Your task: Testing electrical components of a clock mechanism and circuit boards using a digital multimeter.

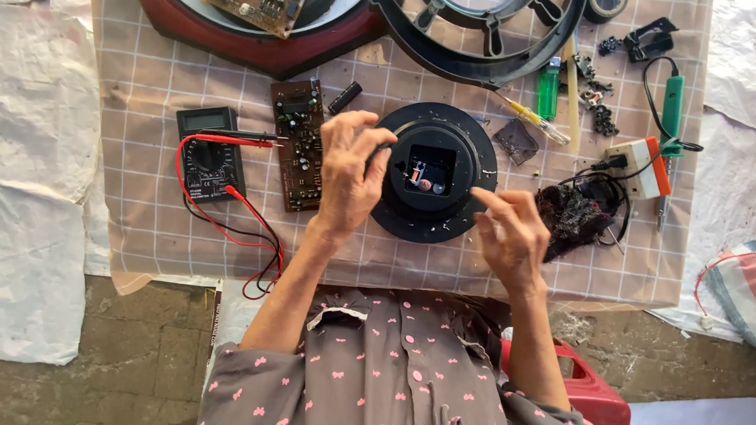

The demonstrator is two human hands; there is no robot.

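Note:
A round black speaker unit (435, 171) lies on a checked cloth (148, 79), its square middle opening showing small metal parts. My left hand (347, 174) rests at its left rim, fingers curled around a thin dark tool whose tip points toward the opening. My right hand (508, 230) hovers at the lower right rim with fingers spread, holding nothing. A brown circuit board (297, 143) lies just left of my left hand.
A black multimeter (208, 152) with red and black leads sits at the left. A large red-rimmed housing (258, 45) and black ring frame (484, 65) lie at the back. A green lighter (549, 87), soldering iron (671, 105), socket block (639, 167) and tangled wire (572, 215) fill the right.

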